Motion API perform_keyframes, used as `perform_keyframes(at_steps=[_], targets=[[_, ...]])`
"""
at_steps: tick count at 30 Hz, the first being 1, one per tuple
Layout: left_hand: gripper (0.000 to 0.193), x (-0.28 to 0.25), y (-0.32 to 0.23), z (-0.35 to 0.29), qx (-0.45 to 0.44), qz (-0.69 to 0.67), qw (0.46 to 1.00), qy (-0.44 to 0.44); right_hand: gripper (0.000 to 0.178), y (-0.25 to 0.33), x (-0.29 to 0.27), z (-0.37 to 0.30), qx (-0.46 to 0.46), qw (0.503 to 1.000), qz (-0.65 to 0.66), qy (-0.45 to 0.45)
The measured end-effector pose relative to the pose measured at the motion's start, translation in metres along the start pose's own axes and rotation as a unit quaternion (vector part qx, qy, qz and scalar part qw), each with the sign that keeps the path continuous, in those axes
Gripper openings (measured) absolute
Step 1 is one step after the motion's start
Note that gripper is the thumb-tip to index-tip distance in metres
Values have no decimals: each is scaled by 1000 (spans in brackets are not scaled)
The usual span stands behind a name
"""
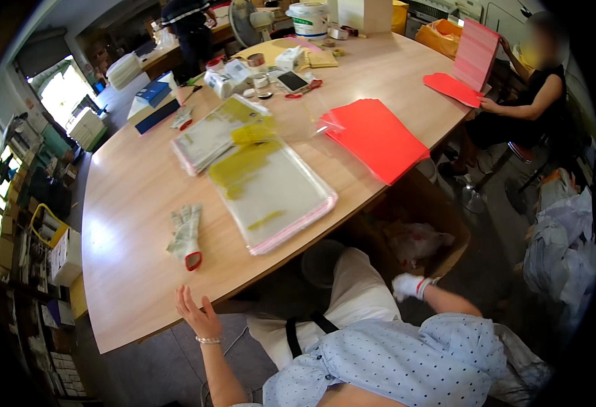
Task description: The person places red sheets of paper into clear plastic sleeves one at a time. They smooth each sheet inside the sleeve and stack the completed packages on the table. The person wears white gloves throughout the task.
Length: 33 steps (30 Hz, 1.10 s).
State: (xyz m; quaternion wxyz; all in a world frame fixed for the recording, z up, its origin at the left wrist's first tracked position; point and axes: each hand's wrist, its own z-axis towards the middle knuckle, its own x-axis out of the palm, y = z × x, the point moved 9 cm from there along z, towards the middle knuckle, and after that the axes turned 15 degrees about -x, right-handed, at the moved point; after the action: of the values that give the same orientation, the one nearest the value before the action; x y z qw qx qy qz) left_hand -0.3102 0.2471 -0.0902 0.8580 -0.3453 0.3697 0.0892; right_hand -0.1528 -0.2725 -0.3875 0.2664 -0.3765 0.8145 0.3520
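Our left hand (pixel 199 315), bare and spread, hovers at the table (pixel 128 197) edge. Just beyond its fingertips lies a loose work glove (pixel 186 234): soft, light, floppy; best pinched at the cuff. Right hand (pixel 408 285), gloved, looks loosely closed near a cardboard box (pixel 440 234).

Left hand (pixel 198 315) bare, raised, fingers spread and loose, palm up-turned (beaded bracelet at wrist). Right hand (pixel 406 285) gloved white, lowered beside the thigh, forearm bare, fingers curled.
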Motion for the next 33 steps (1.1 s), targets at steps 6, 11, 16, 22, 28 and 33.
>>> perform_keyframes(at_steps=[6, 11, 16, 22, 28, 33], targets=[[52, 51, 11, 3, -54, 116, 992, 19, 31, 8, 249, -27, 77, 957, 258, 109], [57, 54, 13, 1, -52, 177, 982, 25, 31, 24, 274, -44, 211, 875, 436, 13], [58, 52, -21, 9, 11, 129, 991, -27, 32, 36, 285, -48, 226, 848, 479, -22], [60, 69, -65, 16, 117, 101, 988, -10, 33, 47, 285, -46, 227, 835, 501, -29], [63, 86, -65, 17, 115, 92, 989, 28, 34, 47, 257, -59, 239, 826, 509, -36], [62, 95, -54, 15, 61, 104, 991, 51, 35, 50, 224, -78, 254, 823, 506, -40]])
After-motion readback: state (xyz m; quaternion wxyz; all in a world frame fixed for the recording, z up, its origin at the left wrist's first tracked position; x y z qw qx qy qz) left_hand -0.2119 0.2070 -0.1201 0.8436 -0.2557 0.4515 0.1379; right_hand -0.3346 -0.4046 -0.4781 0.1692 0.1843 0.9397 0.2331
